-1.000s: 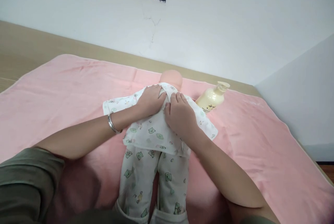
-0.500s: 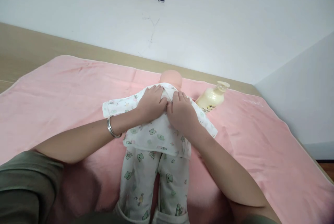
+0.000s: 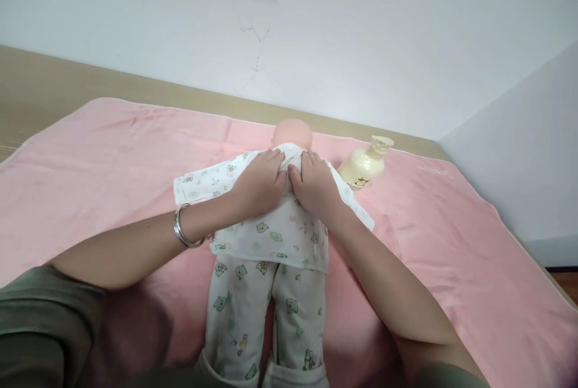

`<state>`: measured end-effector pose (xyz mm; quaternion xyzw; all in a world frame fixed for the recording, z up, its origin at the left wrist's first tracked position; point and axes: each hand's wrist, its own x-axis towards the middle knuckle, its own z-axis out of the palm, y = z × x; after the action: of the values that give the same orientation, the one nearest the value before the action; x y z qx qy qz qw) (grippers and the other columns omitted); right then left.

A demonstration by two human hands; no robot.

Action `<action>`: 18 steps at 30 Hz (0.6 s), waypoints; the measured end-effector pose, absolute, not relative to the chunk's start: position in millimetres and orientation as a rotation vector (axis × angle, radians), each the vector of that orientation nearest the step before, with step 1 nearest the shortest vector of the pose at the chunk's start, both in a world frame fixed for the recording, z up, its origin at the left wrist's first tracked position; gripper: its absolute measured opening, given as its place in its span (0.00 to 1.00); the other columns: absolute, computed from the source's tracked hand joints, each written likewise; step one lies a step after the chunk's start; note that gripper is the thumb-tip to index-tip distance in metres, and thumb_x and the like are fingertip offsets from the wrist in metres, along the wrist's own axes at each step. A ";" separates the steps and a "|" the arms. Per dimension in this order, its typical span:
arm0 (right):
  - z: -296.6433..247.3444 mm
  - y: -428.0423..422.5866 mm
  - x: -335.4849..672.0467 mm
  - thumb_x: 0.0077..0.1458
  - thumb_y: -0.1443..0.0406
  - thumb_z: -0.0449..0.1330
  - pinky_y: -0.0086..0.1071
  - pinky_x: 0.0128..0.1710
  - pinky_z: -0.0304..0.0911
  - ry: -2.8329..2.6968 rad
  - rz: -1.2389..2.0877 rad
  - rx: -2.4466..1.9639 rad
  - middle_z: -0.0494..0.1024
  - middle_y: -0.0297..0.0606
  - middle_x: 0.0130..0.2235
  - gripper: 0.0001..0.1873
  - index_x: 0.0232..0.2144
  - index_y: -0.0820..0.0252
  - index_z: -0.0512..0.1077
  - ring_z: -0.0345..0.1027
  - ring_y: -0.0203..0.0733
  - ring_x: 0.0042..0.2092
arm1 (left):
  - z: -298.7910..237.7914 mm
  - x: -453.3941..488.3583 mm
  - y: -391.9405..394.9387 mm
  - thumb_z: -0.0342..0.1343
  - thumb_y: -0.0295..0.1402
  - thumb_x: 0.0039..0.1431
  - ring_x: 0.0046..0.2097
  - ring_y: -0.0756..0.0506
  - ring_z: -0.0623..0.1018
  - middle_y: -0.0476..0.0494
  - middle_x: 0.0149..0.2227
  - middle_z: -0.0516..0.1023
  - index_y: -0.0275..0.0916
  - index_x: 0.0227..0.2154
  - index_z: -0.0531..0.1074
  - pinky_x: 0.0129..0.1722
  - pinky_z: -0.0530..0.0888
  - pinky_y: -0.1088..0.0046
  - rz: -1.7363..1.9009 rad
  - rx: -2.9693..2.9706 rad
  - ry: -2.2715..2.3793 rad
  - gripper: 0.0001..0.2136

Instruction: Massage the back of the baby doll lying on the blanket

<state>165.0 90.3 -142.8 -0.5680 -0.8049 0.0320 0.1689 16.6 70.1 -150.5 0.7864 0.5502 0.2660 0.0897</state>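
A baby doll (image 3: pixel 292 132) lies stretched out with its smooth bald head at the far end; its face does not show. It wears a white long-sleeved shirt (image 3: pixel 280 246) with a small animal print and matching trousers (image 3: pixel 241 309). My left hand (image 3: pixel 261 182) rests on the left side of the doll's upper body, fingers extended over the cloth towards the shoulder. On the other side, my right hand (image 3: pixel 315 186) lies the same way. Both thumbs point inward at the middle, a small gap between them. Neither hand lifts the cloth.
Right of the doll, a cream pump bottle (image 3: pixel 366 165) leans on the pink blanket (image 3: pixel 451 243) near its sleeve. Beyond the blanket runs a wooden edge (image 3: pixel 189 96), with a white wall (image 3: pixel 343 44) behind it.
My hands have slid slightly outward, so the thumbs stand farther apart. The whole view has shifted a little; the doll and bottle stay in place.
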 end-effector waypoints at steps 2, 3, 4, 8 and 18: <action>-146.7 73.6 158.7 0.68 0.61 0.44 0.54 0.63 0.61 -2.288 0.006 -1.597 0.74 0.61 0.57 0.25 0.55 0.75 0.69 0.65 0.63 0.61 | -152.5 13.1 82.3 0.38 0.32 0.66 0.48 0.37 0.76 0.33 0.44 0.78 0.38 0.37 0.69 0.57 0.73 0.51 0.785 2.228 1.703 0.13; -148.8 64.7 155.7 0.68 0.61 0.44 0.56 0.65 0.59 -2.297 -0.039 -1.571 0.71 0.64 0.60 0.27 0.58 0.78 0.66 0.62 0.64 0.64 | -155.2 12.0 87.2 0.38 0.33 0.66 0.47 0.37 0.76 0.34 0.43 0.78 0.38 0.36 0.68 0.56 0.72 0.50 0.803 2.188 1.733 0.13; -150.5 56.7 153.0 0.68 0.62 0.43 0.56 0.67 0.57 -2.314 -0.079 -1.537 0.68 0.66 0.64 0.29 0.62 0.80 0.63 0.59 0.65 0.67 | -158.5 11.4 90.9 0.37 0.34 0.66 0.47 0.38 0.76 0.34 0.44 0.78 0.38 0.37 0.68 0.56 0.72 0.50 0.831 2.162 1.753 0.14; -149.1 45.7 150.1 0.67 0.64 0.43 0.56 0.71 0.54 -2.387 -0.051 -1.447 0.63 0.64 0.68 0.31 0.65 0.81 0.60 0.53 0.63 0.71 | -170.6 12.8 93.0 0.38 0.35 0.66 0.50 0.38 0.75 0.34 0.47 0.79 0.38 0.42 0.70 0.58 0.70 0.54 0.918 2.127 1.784 0.16; -152.4 92.9 160.4 0.65 0.60 0.47 0.54 0.68 0.56 -2.145 0.166 -1.529 0.73 0.56 0.60 0.24 0.53 0.71 0.71 0.63 0.59 0.64 | -171.7 17.4 86.1 0.41 0.39 0.66 0.62 0.37 0.71 0.36 0.60 0.75 0.34 0.56 0.71 0.68 0.64 0.54 1.010 2.029 1.797 0.23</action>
<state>160.4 92.9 -152.4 -0.5612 -0.7872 0.0611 0.2483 17.4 86.1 -171.7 0.6961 0.6164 0.3465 0.1241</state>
